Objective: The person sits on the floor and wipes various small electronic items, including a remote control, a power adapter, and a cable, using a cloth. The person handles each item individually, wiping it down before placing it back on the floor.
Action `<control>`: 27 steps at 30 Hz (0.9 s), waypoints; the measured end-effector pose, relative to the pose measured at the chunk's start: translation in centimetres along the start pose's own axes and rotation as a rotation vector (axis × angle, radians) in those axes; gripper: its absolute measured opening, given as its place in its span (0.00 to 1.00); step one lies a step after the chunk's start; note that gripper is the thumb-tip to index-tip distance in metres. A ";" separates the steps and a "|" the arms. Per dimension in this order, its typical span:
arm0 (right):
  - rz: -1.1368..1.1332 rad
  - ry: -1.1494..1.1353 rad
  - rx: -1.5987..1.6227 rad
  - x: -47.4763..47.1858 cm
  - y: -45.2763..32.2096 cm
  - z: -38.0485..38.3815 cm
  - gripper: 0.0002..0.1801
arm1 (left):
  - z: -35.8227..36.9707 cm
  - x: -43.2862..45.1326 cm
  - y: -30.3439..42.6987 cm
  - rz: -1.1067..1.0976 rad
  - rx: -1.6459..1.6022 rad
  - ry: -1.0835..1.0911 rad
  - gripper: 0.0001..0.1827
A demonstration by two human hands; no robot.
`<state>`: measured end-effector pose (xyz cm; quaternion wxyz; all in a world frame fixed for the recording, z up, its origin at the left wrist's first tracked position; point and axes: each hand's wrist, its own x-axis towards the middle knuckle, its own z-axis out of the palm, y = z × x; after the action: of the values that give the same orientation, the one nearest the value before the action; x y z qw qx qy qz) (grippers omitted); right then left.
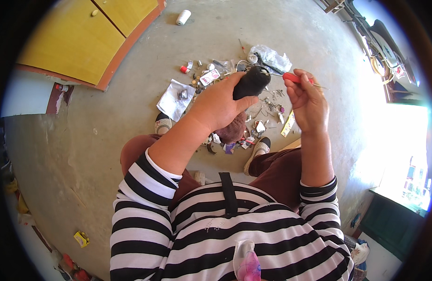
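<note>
My left hand (219, 102) grips a black cylindrical object (250, 83), whose exact kind I cannot tell. My right hand (309, 102) holds a screwdriver by its red handle (296, 78); its thin shaft points left to the open-looking end of the black object. Whether the tip touches it cannot be told. Below my left hand hangs or lies a brown cloth (233, 130), partly hidden. Beneath both hands, small parts, screws and scraps (272, 105) are spread over the concrete floor, beside a clear plastic bag (277, 59).
A white paper (174, 102) with a small dark item on it lies left of the pile. Farther off are a white roll or bottle (183, 17) and a yellow cabinet (72, 38). My shoes (260, 151) flank the pile. A yellow packet (82, 239) lies at lower left.
</note>
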<state>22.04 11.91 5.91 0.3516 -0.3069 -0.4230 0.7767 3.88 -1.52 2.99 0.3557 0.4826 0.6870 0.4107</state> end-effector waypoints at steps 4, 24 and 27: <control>-0.242 -0.028 -0.275 -0.8 0.9 2.1 0.11 | 0.4 0.3 -0.8 -0.058 -0.131 0.008 0.32; -0.018 0.029 0.410 2.2 -0.1 -3.2 0.12 | 1.1 0.6 -2.2 0.014 -0.151 0.066 0.33; -0.140 0.149 0.453 2.2 -3.9 -8.5 0.08 | 1.0 0.8 -1.5 0.012 -0.501 -0.034 0.27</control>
<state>28.53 18.97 5.10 0.4946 -0.2465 -0.2313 0.8007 3.99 -0.80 1.19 0.4734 0.3903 0.5548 0.5619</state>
